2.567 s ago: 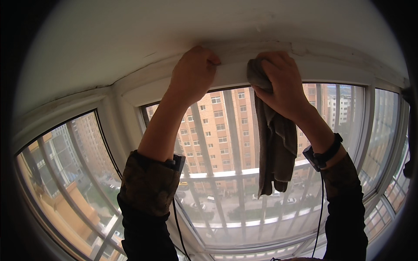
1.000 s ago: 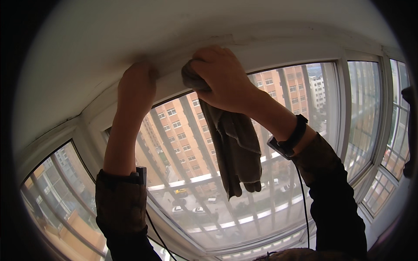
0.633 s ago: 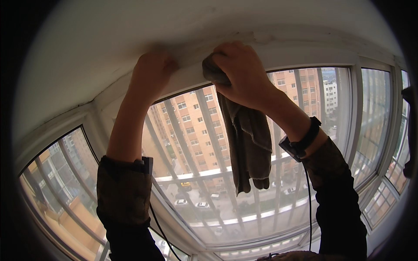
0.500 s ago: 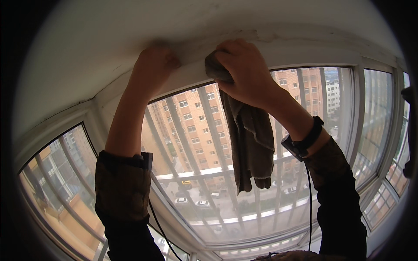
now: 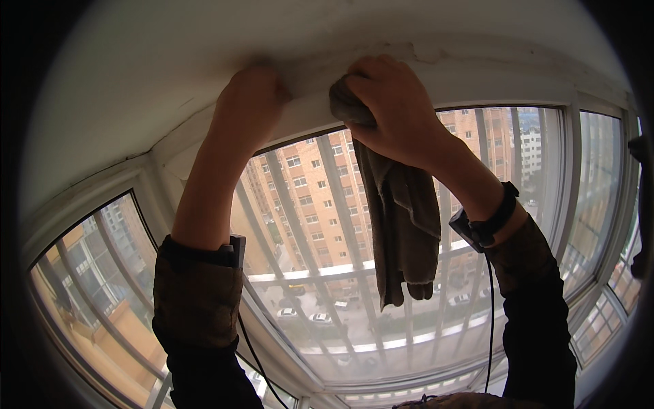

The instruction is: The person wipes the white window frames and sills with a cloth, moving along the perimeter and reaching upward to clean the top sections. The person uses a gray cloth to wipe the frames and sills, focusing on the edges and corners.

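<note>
My right hand (image 5: 395, 112) is closed round a bunched grey-brown cloth (image 5: 405, 232), pressing it near the top of the white window frame (image 5: 487, 92). The rest of the cloth hangs down in folds in front of the glass. To the left, my left hand (image 5: 251, 102) is raised to where the frame meets the ceiling (image 5: 157, 75). Its fingers curl inward and are mostly hidden behind the back of the hand; whether they hold anything does not show. A dark smudge or shadow lies on the ceiling above it.
Beyond the large window pane (image 5: 327, 354) are vertical bars, an orange-brown apartment block and parked cars far below. Side windows stand at left (image 5: 95, 238) and right (image 5: 593, 184). Black cables (image 5: 492, 320) hang from the bands on both wrists. A crack runs along the left ceiling edge.
Both hands have shifted slightly to the right in the picture, and the hanging cloth has moved along with the right hand. The grip on the cloth is the same.
</note>
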A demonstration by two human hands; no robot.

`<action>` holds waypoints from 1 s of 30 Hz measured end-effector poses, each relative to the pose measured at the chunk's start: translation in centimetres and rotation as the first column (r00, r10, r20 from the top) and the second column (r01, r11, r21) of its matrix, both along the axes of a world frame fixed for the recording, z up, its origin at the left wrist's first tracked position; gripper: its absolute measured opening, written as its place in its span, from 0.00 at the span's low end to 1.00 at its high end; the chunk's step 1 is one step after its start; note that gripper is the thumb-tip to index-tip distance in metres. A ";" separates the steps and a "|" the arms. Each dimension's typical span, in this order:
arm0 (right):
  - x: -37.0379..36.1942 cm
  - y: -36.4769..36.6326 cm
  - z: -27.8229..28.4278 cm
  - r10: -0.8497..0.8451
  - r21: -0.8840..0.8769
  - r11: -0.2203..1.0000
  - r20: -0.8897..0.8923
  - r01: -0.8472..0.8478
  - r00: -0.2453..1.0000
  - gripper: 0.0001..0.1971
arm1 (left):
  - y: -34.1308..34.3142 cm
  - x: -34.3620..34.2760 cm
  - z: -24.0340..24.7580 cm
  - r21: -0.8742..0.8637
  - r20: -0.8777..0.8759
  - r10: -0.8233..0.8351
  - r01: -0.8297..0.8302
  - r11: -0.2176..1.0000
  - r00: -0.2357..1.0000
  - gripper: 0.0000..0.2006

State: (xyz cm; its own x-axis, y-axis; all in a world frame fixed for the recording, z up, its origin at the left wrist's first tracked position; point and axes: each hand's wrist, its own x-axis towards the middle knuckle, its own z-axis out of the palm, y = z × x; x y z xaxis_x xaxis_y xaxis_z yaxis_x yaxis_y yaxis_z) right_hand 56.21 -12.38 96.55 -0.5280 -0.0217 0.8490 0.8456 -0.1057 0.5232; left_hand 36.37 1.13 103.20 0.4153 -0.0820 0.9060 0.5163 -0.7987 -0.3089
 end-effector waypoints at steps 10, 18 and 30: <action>-0.7 -0.8 -0.3 0.062 0.036 0.997 0.011 -0.062 0.998 0.16 | -0.5 -1.6 -3.1 -0.068 0.109 -0.182 0.190 0.980 0.977 0.09; -4.4 1.5 0.2 0.016 -0.003 1.000 0.035 -0.016 0.999 0.08 | 2.7 -6.2 -6.4 0.036 0.196 -0.101 0.096 0.995 0.975 0.09; -8.4 5.7 0.8 -0.137 0.131 0.981 -0.047 0.142 0.989 0.02 | 4.9 -7.4 -7.6 0.122 0.227 -0.095 0.068 0.990 0.969 0.14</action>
State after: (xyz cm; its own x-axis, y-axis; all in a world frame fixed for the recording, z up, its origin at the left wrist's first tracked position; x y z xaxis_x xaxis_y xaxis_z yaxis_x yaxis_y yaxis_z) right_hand 47.85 -6.71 97.38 -0.5012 -0.0644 0.8629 0.8366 -0.2910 0.4642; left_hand 28.96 5.99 95.56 0.1827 -0.2140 0.9596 0.5189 -0.8080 -0.2789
